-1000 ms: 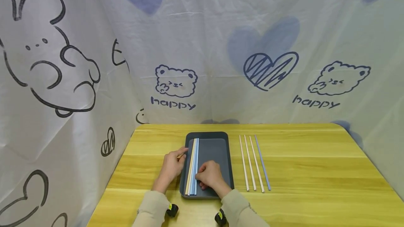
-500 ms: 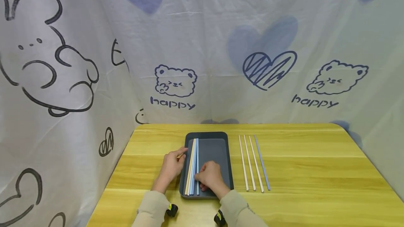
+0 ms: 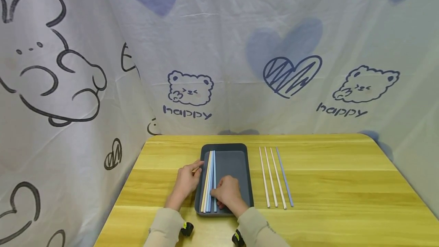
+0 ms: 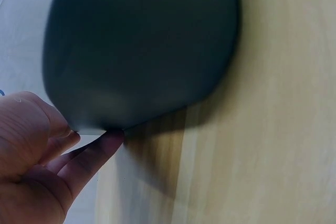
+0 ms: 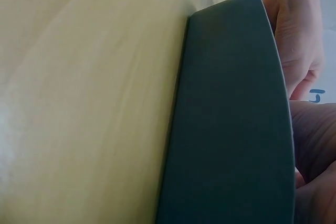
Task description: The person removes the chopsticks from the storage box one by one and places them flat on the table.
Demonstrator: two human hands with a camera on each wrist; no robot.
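Note:
A dark grey tray [image 3: 234,165] lies on the table, long side toward the back. My left hand [image 3: 186,181] pinches its left rim; the left wrist view shows thumb and fingers at the tray's edge. Inside, along the left side, lies a row of thin sticks [image 3: 207,186], yellow, white and light blue. One light blue stick [image 3: 215,170] has its near end apart from the row. My right hand [image 3: 229,190] reaches over the tray, its curled fingers pinching this stick. In the right wrist view the tray wall [image 5: 231,119] hides the fingertips.
To the right of the tray, several more sticks stand apart in a row on the wooden table [image 3: 329,193]: pale pinkish ones [image 3: 273,178] and a blue-violet one [image 3: 285,178]. A printed cloth [image 3: 236,48] hangs behind and at the sides.
The light blue stick's near end has swung right, away from the row. My right fingertips have shifted slightly left across it. The left hand stays at the rim.

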